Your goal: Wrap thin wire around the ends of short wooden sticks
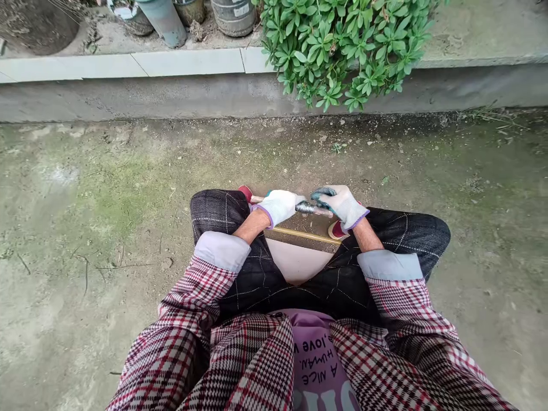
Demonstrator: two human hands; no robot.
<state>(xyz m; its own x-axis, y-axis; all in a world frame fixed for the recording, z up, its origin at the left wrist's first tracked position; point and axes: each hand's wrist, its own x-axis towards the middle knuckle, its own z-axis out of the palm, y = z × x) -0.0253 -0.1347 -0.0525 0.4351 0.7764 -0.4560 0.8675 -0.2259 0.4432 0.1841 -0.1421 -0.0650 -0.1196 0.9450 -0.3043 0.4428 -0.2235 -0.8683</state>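
My left hand (280, 206), in a white knit glove with a purple cuff, is closed around a wooden stick (257, 199). Out of its right side sticks the stick's end, wrapped in shiny silver wire (305, 207), with a pale tip (324, 212) beyond. Just over that tip is my right hand (341, 204), gloved too, with dark teal-coated fingers curled inward. Whatever those fingers pinch, if anything, is too small to make out. Below both hands, a thin yellowish pole (305, 234) runs crosswise between my knees.
A smooth pale pinkish surface (297, 261) shows between my thighs. Red shoes (337, 230) rest on mossy ground (115, 194). Ahead runs a low concrete ledge (184, 64) with several pots (233, 17) and a leafy green bush (342, 45) overhanging it. Dry twigs (85, 274) lie left.
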